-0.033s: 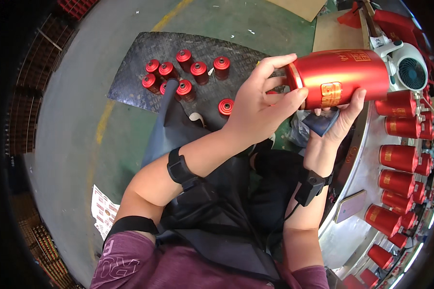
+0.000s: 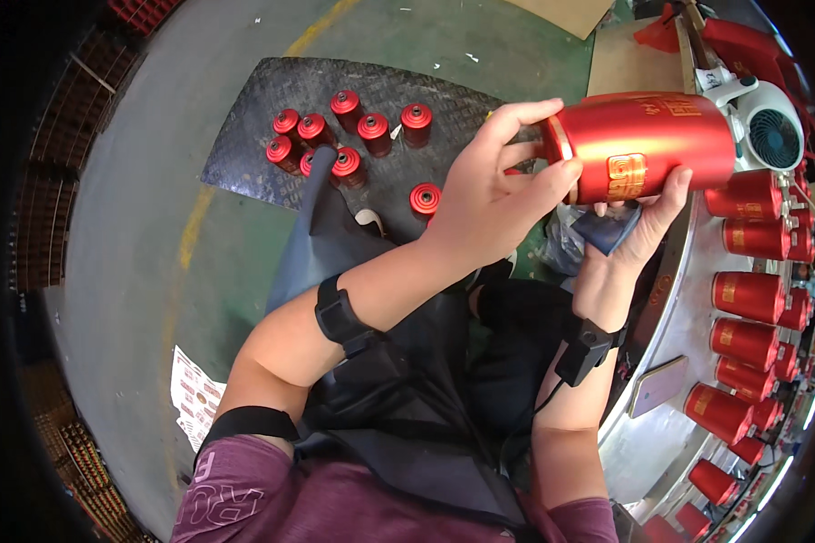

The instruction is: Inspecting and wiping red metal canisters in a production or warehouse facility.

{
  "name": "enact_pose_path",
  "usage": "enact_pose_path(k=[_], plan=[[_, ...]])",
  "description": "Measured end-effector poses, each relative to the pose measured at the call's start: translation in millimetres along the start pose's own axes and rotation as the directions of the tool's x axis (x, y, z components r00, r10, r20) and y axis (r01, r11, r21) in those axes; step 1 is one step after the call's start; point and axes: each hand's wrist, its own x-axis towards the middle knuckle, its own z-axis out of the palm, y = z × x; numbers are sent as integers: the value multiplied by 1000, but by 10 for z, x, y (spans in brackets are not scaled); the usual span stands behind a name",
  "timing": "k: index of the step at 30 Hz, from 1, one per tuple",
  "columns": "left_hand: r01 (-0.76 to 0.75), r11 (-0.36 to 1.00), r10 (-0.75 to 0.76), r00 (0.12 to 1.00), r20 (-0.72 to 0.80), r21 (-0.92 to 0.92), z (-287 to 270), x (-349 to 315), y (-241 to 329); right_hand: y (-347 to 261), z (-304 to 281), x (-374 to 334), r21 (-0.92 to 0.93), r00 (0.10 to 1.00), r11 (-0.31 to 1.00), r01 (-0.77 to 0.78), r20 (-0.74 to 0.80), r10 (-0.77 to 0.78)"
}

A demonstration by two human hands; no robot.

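Observation:
A glossy red canister (image 2: 647,145) with raised gold decorations lies on its side between my hands, at the upper right. My left hand (image 2: 507,181) grips its left end, fingers on top and thumb below at the pale rim. My right hand (image 2: 647,217) supports it from underneath, thumb up along the side nearest me. A dark blue cloth (image 2: 609,231) is tucked in the right palm under the canister. The right fingertips are mostly hidden behind the canister. Each forearm wears a black strap.
A metal table (image 2: 643,452) on the right carries several red canisters (image 2: 747,297), a phone (image 2: 658,386) and a white fan (image 2: 771,131). On the floor, a dark mat (image 2: 244,149) bears several smaller red-topped canisters (image 2: 374,134). A printed sheet (image 2: 195,394) lies at the left.
The canister and both hands have shifted very slightly to the right. Both hands keep their hold.

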Motion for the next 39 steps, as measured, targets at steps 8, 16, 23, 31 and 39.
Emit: enact_pose_path(k=[8,16,23,31,39], plan=[[56,993,-55,998,5,-102,5,54,-13,-32,-47,-21,-83,998,996,45,-29,-47],[201,969,-221,965,-143,-145,-122,107,24,24,-5,-83,-48,987,988,145,74,-141],[-80,896,33,993,114,437,-250,24,-3,48,184,-98,-147,997,988,52,-44,-59],[-156,780,95,987,131,607,-245,-58,-28,36,9,-49,-312,996,950,34,94,-5],[-144,816,104,989,102,559,-201,-74,-14,-7,-19,-43,-380,998,924,-27,48,48]])
